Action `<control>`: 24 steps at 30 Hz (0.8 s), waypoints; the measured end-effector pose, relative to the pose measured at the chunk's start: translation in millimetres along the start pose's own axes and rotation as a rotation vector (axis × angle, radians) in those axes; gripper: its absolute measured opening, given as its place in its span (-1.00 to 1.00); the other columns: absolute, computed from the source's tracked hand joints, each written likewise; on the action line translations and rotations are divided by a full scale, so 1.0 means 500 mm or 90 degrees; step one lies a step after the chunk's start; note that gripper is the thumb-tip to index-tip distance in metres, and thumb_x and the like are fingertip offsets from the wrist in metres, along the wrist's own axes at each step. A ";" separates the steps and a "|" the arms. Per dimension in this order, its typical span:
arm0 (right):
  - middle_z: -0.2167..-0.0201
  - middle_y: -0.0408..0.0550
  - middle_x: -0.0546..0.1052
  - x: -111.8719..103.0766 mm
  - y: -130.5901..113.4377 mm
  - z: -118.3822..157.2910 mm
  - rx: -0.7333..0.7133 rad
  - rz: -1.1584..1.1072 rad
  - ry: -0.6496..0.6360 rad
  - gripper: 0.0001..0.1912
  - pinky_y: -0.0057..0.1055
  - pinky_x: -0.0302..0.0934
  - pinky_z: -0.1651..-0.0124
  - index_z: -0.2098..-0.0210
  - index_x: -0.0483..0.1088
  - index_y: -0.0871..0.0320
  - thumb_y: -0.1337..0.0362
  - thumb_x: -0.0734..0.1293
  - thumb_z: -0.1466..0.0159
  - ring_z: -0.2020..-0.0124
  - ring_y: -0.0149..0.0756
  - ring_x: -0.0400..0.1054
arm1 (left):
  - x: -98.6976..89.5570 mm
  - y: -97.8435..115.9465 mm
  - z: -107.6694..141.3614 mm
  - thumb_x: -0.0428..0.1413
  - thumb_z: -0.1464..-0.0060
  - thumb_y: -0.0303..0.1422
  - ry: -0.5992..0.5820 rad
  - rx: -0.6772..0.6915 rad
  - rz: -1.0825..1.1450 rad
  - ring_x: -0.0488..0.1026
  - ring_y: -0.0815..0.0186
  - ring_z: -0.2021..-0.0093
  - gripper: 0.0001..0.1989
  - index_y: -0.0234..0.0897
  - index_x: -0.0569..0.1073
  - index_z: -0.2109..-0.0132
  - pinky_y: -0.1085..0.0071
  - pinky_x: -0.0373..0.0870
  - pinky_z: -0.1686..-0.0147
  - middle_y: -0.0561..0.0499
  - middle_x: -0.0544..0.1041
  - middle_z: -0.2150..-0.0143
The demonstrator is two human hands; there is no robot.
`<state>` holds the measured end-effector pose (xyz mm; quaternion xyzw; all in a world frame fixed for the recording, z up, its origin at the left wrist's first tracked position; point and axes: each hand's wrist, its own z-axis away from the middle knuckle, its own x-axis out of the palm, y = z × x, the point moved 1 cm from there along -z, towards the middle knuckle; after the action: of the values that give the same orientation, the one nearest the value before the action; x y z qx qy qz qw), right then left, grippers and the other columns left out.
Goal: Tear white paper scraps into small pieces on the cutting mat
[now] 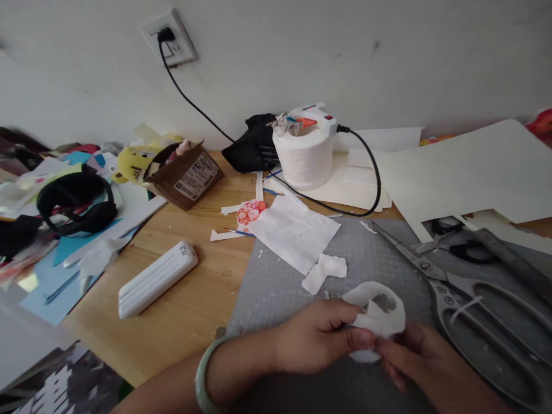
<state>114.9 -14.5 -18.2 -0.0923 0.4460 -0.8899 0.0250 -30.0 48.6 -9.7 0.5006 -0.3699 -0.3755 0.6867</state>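
Note:
A soft-looking white paper loop [394, 302] is held low over the grey cutting mat [276, 287]. My left hand [319, 336] pinches its near left side between thumb and fingers. At its lower right edge, the fingertips of my right hand [420, 356] are closed on the same loop, close to the left thumb. Just beyond my hands lie small folded white pieces [325, 271] and a white paper sheet [297, 230]. Large metal scissors [437, 276] rest on the mat to the right of my right hand. A pale bangle circles my left wrist.
A white toilet roll [304, 158] with a corded glue gun [321, 121] on top stands by the wall. On the left are a white power bank [158, 280], a cardboard box [185, 175] and black headphones [80, 201]. Large cream card [470, 172] lies at back right.

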 end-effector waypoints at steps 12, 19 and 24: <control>0.75 -0.32 0.06 -0.015 0.008 0.013 0.041 -0.525 -0.216 -0.66 -0.56 -0.11 0.59 0.68 0.15 0.18 0.21 0.35 -0.07 0.71 -0.57 -0.18 | -0.010 -0.007 0.003 0.09 0.04 -0.11 0.114 -0.011 0.250 0.17 0.46 0.45 -0.65 -0.37 0.30 0.42 0.52 0.08 0.42 0.05 0.25 0.47; 0.73 -0.28 0.21 -0.010 0.015 0.012 0.015 -0.431 -0.090 -0.77 -0.54 -0.03 0.54 0.60 0.30 0.17 0.24 0.37 -0.10 0.67 -0.54 0.04 | -0.003 0.010 0.002 0.12 0.01 -0.28 0.190 0.131 0.077 0.24 0.40 0.22 -0.74 -0.34 0.24 0.47 0.48 0.15 0.17 -0.02 0.28 0.26; 0.76 -0.31 0.25 -0.002 0.013 0.009 -0.022 -0.302 0.000 -0.73 -0.58 -0.05 0.57 0.53 0.36 0.17 0.10 0.42 -0.02 0.69 -0.58 0.04 | -0.002 -0.003 0.006 0.05 -0.05 -0.20 0.174 0.071 0.179 0.25 0.48 0.38 -0.73 -0.35 0.28 0.36 0.53 0.19 0.33 0.03 0.32 0.39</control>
<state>116.7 -22.0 -20.8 -0.1946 0.4270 -0.8631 -0.1865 -33.4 48.1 -10.4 0.5276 -0.3598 -0.1833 0.7474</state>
